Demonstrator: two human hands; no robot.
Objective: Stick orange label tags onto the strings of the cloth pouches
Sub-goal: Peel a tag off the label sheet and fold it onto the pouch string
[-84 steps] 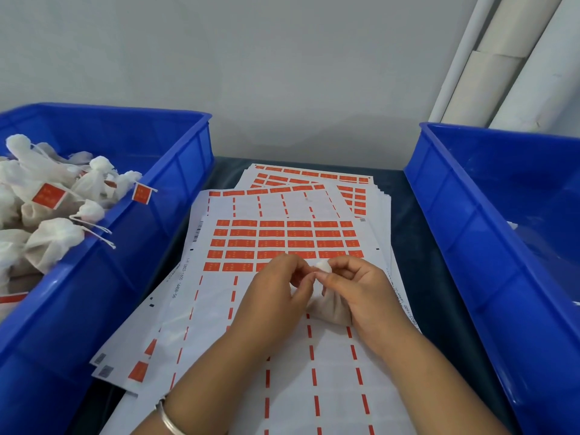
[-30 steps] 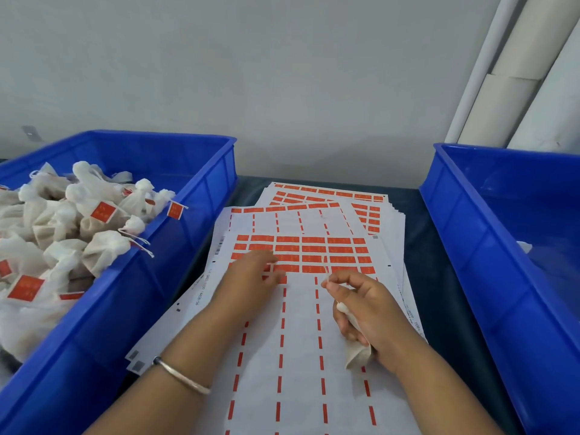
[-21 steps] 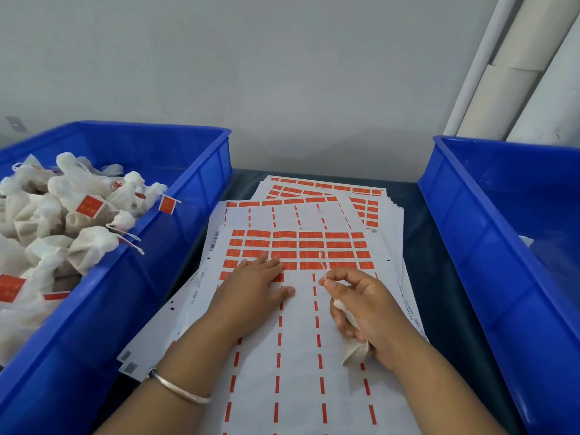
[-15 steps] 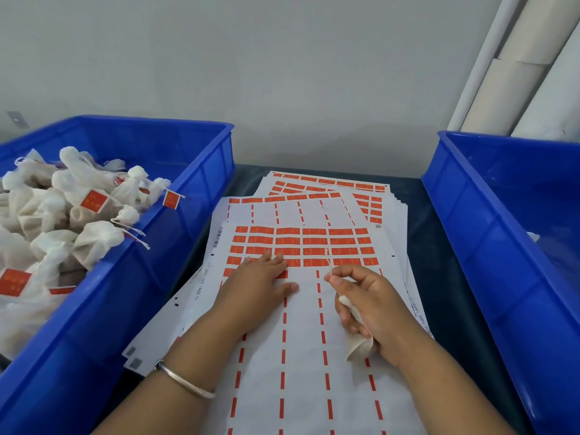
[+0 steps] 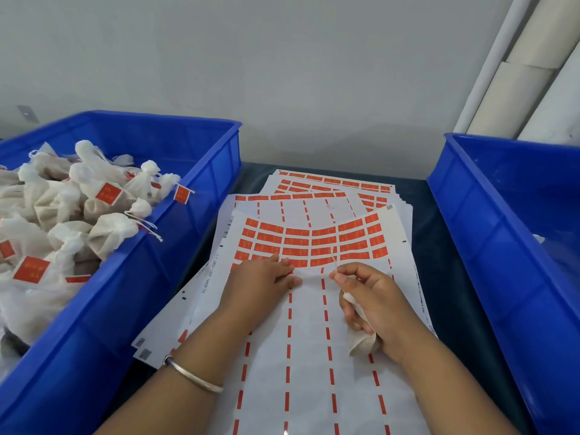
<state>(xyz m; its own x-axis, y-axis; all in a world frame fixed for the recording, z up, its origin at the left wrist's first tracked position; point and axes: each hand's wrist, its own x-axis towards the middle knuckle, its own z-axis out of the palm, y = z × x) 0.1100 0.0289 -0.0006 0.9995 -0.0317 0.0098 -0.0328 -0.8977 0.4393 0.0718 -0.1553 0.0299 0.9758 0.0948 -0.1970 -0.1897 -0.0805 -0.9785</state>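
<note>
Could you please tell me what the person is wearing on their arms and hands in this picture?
Both forearms are bare, with no sleeves in view. The left hand and the right hand are bare, with no gloves and no visible rings. The only thing worn is a thin, plain silver metal bangle around the left wrist. The fingernails look short and unpainted.

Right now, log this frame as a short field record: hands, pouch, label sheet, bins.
left hand: flat on the top label sheet, fingertips at the lowest orange row
right hand: grips a cloth pouch, pinching its string upright over the labels
orange labels: rows left only at the sheet's far end; nearer part peeled
left bin: heaped with tagged pouches
right bin: contents mostly out of view
wrist: metal bangle on left arm
</note>
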